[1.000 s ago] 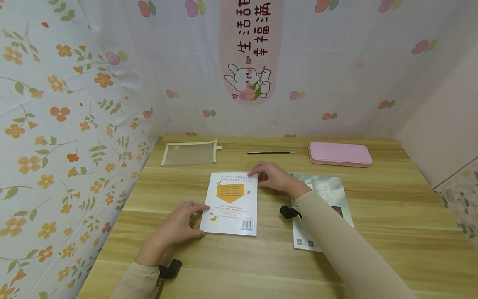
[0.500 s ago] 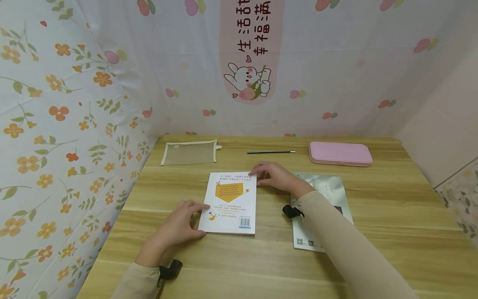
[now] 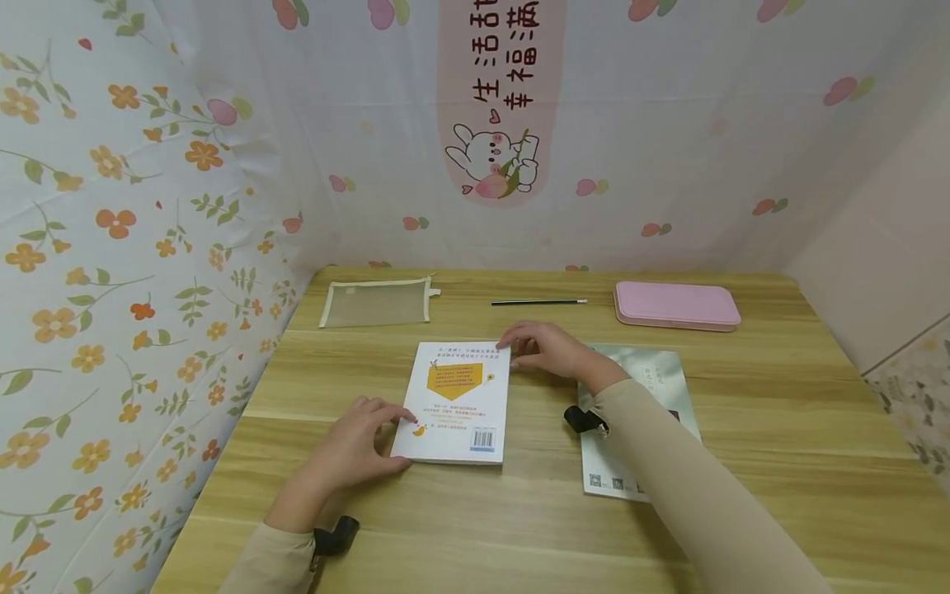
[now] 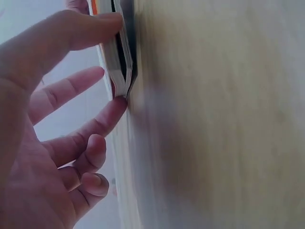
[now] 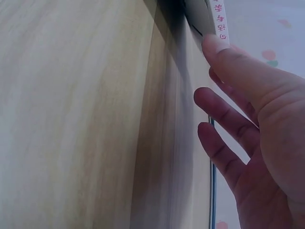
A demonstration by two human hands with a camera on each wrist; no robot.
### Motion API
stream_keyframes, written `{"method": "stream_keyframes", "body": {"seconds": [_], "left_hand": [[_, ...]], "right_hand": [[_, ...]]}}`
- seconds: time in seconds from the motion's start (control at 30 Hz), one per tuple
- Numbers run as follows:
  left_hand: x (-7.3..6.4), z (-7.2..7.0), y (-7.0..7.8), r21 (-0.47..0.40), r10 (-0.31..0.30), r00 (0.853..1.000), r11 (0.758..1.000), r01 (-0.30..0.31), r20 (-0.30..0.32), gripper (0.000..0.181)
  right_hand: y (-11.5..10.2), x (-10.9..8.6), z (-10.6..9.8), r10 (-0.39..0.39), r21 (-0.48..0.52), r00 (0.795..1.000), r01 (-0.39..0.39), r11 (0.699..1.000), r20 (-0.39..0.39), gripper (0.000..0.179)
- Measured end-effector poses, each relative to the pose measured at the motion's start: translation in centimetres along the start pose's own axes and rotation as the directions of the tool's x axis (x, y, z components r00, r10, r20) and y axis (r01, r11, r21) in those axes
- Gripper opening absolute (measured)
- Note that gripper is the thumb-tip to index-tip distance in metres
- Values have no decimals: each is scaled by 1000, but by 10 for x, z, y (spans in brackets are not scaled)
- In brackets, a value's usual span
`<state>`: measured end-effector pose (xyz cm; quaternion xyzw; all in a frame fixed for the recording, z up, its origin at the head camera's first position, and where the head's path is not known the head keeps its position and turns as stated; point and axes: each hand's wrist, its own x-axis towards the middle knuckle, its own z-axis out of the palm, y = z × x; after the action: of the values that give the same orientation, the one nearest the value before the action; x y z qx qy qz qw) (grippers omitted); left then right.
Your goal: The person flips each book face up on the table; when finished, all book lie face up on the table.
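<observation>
A white book [image 3: 460, 408] with a yellow-orange pentagon and a barcode lies back cover up in the middle of the wooden table. At its near left corner, my left hand [image 3: 356, 445] grips it, thumb against the near edge and index finger at the left side. The left wrist view shows the page edges [image 4: 114, 62] beneath that thumb, slightly parted. My right hand [image 3: 545, 351] pinches the far right corner. Its thumb [image 5: 217, 45] presses the spine with pink characters [image 5: 220, 21], while its other fingers are spread apart.
A pale green book [image 3: 638, 375] lies under my right forearm, partly hidden. Along the back of the table [image 3: 779, 412] are a mesh zip pouch [image 3: 378, 304], a black pencil [image 3: 538, 303] and a pink pencil case [image 3: 677, 305]. Patterned cloth [image 3: 356, 124] hangs behind and at the left.
The white book has shifted slightly left and turned a little, and its near edge now shows some thickness. My left index finger overlaps the cover more. Both hands stay at the same corners.
</observation>
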<state>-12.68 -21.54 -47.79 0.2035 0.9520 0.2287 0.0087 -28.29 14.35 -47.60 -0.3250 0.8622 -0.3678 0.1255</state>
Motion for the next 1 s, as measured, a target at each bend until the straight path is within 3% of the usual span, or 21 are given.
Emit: {"method": "stream_keyframes", "body": {"seconds": [0.3,0.67,1.0], "left_hand": [[-1,-7,-8,-33,50,997,998,-52,-56,43],[-1,-9,-12,-45,-3,1000,999,3,-8,31],[-1,-11,-14,-97,-10,1000,995,8,-25,28]], "right_hand": [[1,-2,-4,-19,10,1000,19,1000,-14,33],[-1,-3,-10,-48,16,997,49,999,-63,31],[-5,-1,-17,-108,58,989,115,992,-104,30]]}}
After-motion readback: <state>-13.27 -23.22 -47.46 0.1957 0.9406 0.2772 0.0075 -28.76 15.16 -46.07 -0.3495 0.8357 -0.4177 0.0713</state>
